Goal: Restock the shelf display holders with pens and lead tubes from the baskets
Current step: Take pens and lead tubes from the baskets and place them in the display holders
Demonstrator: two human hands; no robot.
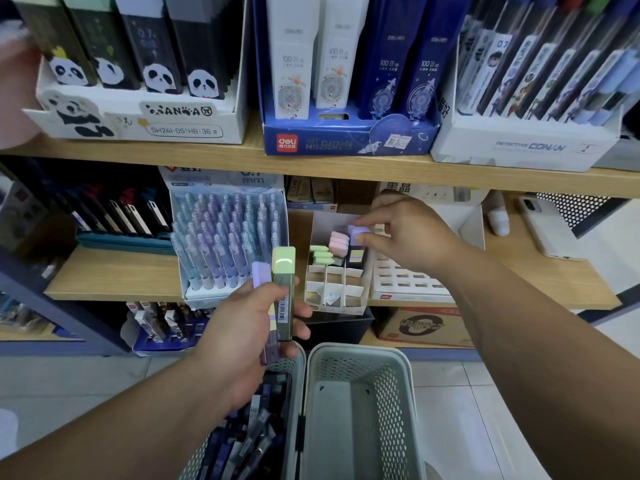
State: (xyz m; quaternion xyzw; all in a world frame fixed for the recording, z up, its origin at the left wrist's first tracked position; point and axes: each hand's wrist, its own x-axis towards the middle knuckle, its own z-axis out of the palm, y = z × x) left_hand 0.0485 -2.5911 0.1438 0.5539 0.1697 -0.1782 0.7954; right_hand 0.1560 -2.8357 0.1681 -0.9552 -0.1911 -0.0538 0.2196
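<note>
My left hand (249, 327) grips two lead tubes upright, a green-capped one (283, 282) and a purple-capped one (261, 277), above the left basket (298, 386) full of dark lead tubes. My right hand (405, 233) pinches a purple-capped lead tube (358, 237) standing in the white cardboard display holder (334, 292) on the middle shelf. Green-capped tubes (320, 254) and pink-capped tubes (339, 242) stand in the holder's back compartments; its front compartments hold nothing.
The right basket (360, 410) looks empty. A box of purple pens (225, 244) stands left of the holder, a white slotted tray (401, 282) right of it. A phone (543, 226) lies on the shelf. Boxes of lead tubes (346, 81) fill the upper shelf.
</note>
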